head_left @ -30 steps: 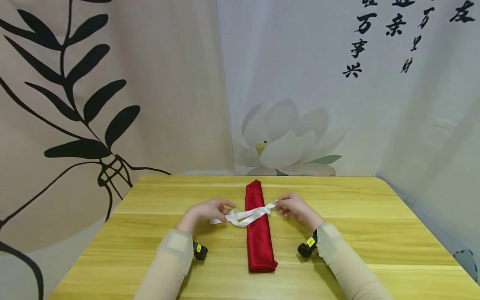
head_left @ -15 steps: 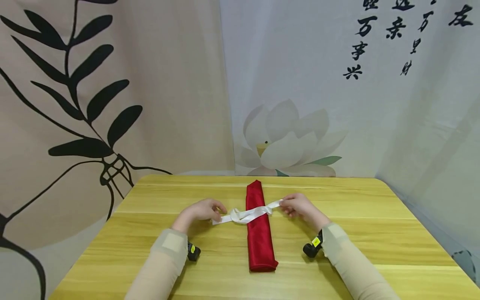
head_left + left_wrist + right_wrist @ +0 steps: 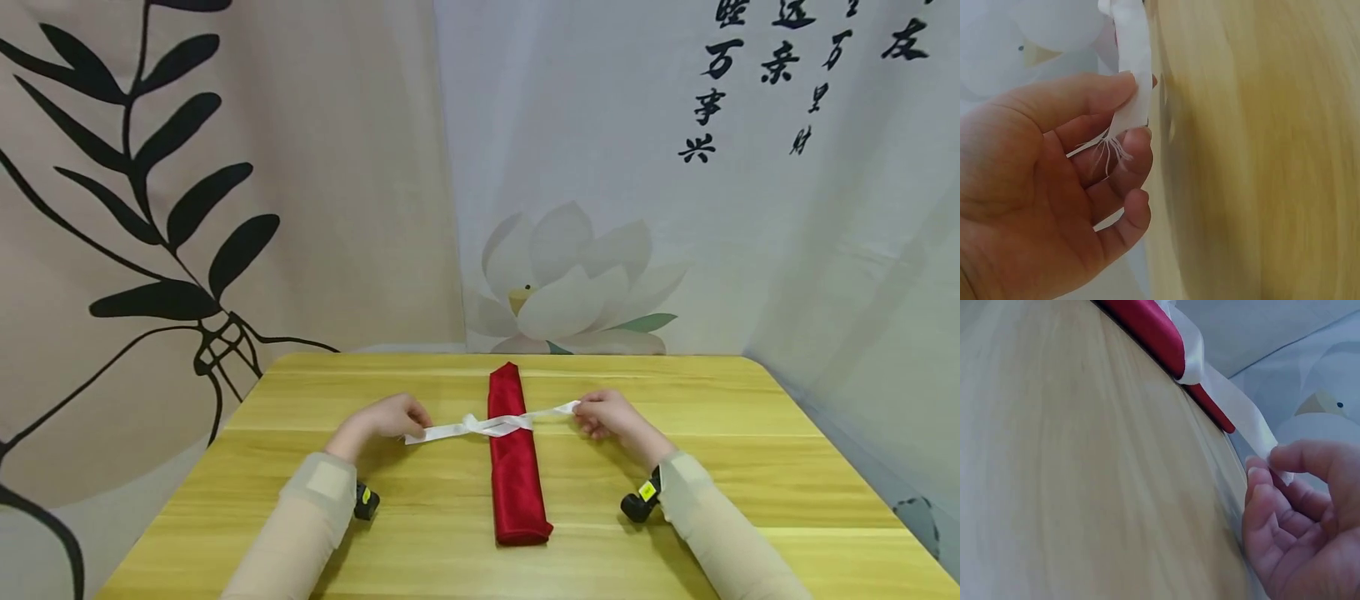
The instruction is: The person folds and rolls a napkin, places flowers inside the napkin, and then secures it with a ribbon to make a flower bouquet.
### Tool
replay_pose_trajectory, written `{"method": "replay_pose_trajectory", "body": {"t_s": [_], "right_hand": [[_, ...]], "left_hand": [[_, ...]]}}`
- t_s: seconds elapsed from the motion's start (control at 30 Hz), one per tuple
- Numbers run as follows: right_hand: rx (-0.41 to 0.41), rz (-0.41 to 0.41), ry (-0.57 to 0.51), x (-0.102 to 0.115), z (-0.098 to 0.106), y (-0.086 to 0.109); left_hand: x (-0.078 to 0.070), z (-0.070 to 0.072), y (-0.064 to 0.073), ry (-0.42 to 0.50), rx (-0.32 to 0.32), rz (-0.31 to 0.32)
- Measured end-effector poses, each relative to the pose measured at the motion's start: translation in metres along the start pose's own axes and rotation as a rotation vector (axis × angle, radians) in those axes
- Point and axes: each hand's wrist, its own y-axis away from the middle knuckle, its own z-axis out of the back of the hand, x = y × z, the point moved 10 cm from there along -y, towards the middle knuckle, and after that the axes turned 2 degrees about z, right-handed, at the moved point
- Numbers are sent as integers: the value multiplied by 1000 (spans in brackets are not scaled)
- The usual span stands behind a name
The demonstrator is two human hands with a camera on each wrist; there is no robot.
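Note:
A roll of shiny red cloth point(image 3: 519, 492) lies lengthwise on the wooden table. Around its upper half runs a white ribbon point(image 3: 498, 427), crossed into a loose knot at the roll's left side and top. My left hand point(image 3: 386, 417) pinches one ribbon end between thumb and fingers, left of the roll; frayed threads hang from that end in the left wrist view. On the other side, my right hand point(image 3: 617, 423) pinches the opposite ribbon end with thumb and forefinger. Both ribbon ends stretch outward from the knot. The roll's underside is hidden.
The wooden table point(image 3: 637, 542) reaches back to a cloth backdrop point(image 3: 360, 208) with printed leaves, a lotus and dark characters. A small black camera point(image 3: 365, 502) sits at the left wrist, another black camera point(image 3: 640, 502) at the right.
Both hands have moved apart, the left one to the left and the right one to the right. The ribbon's loop has drawn smaller and its ends are straighter. The red roll stays put.

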Motion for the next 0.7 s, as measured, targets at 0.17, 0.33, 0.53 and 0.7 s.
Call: {"method": "replay_pose_trajectory", "body": {"t_s": [0.17,0.33,0.53,0.7], "right_hand": [[-11,-3,-8,-2,7,7],[-10,-7,-33,-4,11,14],[-6,3,-51,-4,18,20],[-2,-7,-53,-6,25,25]], "left_hand": [[5,6,4,-13,-9,-3],[7,9,8,5,-6,-20],[13,10,14,29,-12,-22],[18,13,18,23,-28,-29]]}}
